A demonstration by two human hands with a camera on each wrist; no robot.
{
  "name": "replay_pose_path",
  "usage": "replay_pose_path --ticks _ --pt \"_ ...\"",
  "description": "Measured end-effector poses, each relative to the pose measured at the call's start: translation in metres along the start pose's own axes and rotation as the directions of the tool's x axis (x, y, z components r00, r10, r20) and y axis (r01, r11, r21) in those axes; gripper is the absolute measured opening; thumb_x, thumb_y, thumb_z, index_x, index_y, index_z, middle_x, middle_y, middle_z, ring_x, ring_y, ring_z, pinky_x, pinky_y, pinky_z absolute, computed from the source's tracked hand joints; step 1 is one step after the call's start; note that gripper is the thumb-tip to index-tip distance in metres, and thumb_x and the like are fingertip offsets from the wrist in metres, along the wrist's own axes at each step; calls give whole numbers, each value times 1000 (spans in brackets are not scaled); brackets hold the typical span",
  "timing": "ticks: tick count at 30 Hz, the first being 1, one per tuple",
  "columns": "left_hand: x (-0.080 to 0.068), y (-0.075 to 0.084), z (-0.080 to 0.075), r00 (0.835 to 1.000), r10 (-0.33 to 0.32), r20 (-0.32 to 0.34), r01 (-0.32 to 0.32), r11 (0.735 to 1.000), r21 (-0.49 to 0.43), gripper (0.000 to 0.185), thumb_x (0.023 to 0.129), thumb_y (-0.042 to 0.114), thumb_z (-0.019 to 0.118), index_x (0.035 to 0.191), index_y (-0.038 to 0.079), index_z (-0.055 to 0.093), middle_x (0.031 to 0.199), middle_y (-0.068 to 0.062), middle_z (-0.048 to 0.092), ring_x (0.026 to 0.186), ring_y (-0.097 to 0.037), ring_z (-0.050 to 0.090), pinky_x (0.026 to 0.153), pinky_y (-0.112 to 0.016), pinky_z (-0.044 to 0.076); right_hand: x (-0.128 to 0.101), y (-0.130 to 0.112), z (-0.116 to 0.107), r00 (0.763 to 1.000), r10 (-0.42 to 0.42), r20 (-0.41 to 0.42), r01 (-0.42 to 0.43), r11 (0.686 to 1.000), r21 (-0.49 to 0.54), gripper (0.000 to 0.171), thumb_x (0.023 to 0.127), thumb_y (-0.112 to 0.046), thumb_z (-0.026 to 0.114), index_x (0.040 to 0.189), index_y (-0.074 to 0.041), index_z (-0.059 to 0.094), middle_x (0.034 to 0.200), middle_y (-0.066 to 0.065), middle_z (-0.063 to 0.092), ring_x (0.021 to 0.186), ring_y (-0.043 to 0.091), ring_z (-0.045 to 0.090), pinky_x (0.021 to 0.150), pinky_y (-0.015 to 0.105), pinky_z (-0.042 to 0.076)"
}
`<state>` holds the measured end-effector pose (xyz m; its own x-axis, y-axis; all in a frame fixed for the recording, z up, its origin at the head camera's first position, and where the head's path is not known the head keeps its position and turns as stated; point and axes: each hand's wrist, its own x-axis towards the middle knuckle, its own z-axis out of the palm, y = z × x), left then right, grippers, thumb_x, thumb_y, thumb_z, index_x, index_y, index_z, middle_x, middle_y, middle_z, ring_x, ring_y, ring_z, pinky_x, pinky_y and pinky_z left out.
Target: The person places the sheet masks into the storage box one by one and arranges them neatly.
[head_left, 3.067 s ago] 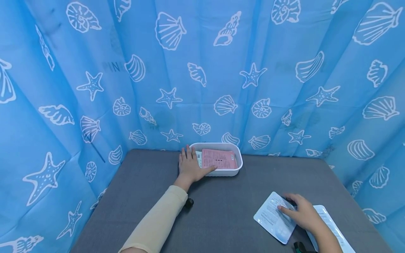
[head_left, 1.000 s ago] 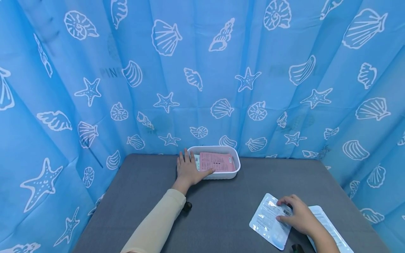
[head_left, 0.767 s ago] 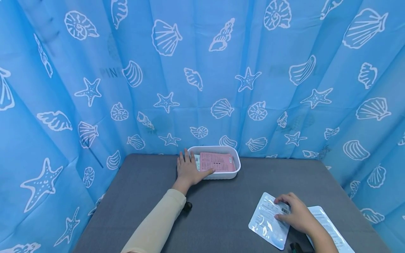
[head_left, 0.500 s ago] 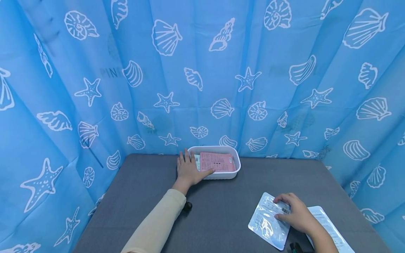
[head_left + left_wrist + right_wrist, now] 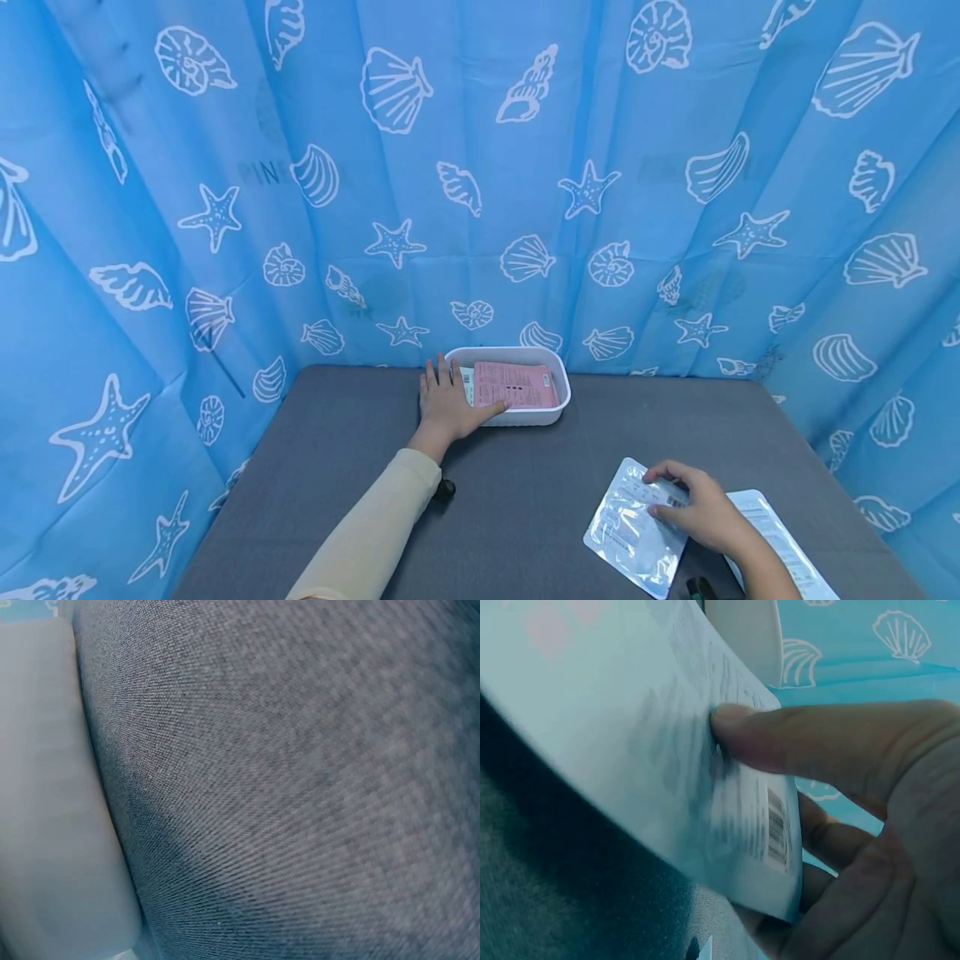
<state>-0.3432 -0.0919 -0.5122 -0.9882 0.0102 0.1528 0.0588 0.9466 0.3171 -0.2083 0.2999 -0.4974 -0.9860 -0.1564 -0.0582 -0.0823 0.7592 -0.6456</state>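
Head view: the left hand (image 5: 444,402) lies flat with straight fingers against the left end of a white tray (image 5: 558,408) at the back of the grey table (image 5: 525,492); a pink packet (image 5: 516,385) lies in the tray. The right hand (image 5: 693,508) pinches a silvery sachet (image 5: 626,533) near the table's front right, beside another white packet (image 5: 780,533).

Left wrist view: only grey table cloth (image 5: 300,780) and the tray's pale wall (image 5: 45,810).

Right wrist view: the thumb (image 5: 780,739) presses on the sachet's (image 5: 630,727) printed face, fingers curled beneath.
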Motion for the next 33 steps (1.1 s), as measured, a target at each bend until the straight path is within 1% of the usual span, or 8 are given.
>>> replay_pose_path --ticks 7,10,14,16,18,23,27,33 --pt "1 0 1 1000 1 -1 -1 1000 -11 134 78 92 61 168 0 22 178 -24 8 164 -49 7 133 -61 14 1 -1 1 999 -49 22 48 997 58 29 86 -13 87 112 -13 76 120 6 77 125 40 66 109 67 47" --pt "1 -1 1 1000 1 3 -1 1000 -15 135 78 92 61 168 0 22 178 -24 8 164 -49 7 133 -61 13 1 -3 0 997 -70 16 69 995 76 27 87 -15 86 112 -12 77 119 7 77 121 36 68 107 65 51" --pt "0 0 1 1000 0 7 0 1000 -8 135 78 92 61 168 -1 21 178 -24 7 164 -48 6 133 -60 13 2 -6 -2 997 -67 27 64 992 113 26 88 -18 86 112 -12 79 119 6 78 110 20 71 96 42 60" --pt "0 0 1 1000 0 5 0 1000 0 135 78 92 61 167 -1 21 178 -24 7 164 -48 6 133 -60 13 3 -7 -2 997 -62 35 57 989 133 26 89 -19 86 113 -11 79 120 8 78 107 15 70 88 30 60" --pt "0 0 1 1000 0 5 0 1000 9 135 78 92 60 168 -1 21 178 -24 7 165 -48 6 133 -60 13 4 -9 -2 998 -56 36 50 989 139 27 89 -19 86 114 -11 79 123 9 77 105 15 69 83 24 58" --pt "0 -1 3 1000 1 8 -1 1000 17 135 79 92 60 168 -1 20 178 -24 7 165 -48 6 133 -60 12 5 -13 -1 997 -70 26 67 992 106 26 90 -19 85 115 -11 80 124 11 77 107 22 68 80 25 57" --pt "0 -1 3 1000 2 7 -2 1000 11 134 79 92 60 168 -1 20 178 -24 7 164 -48 6 133 -60 11 7 -15 0 996 -83 17 81 992 96 26 91 -18 85 115 -12 80 124 11 77 109 23 69 81 27 57" --pt "1 -1 4 1000 4 -7 -4 1000 -1 135 79 91 61 167 -2 21 178 -24 7 164 -49 6 133 -61 11 7 -18 0 995 -98 1 97 983 156 25 93 -16 82 118 -10 80 127 16 75 101 19 70 78 25 59"
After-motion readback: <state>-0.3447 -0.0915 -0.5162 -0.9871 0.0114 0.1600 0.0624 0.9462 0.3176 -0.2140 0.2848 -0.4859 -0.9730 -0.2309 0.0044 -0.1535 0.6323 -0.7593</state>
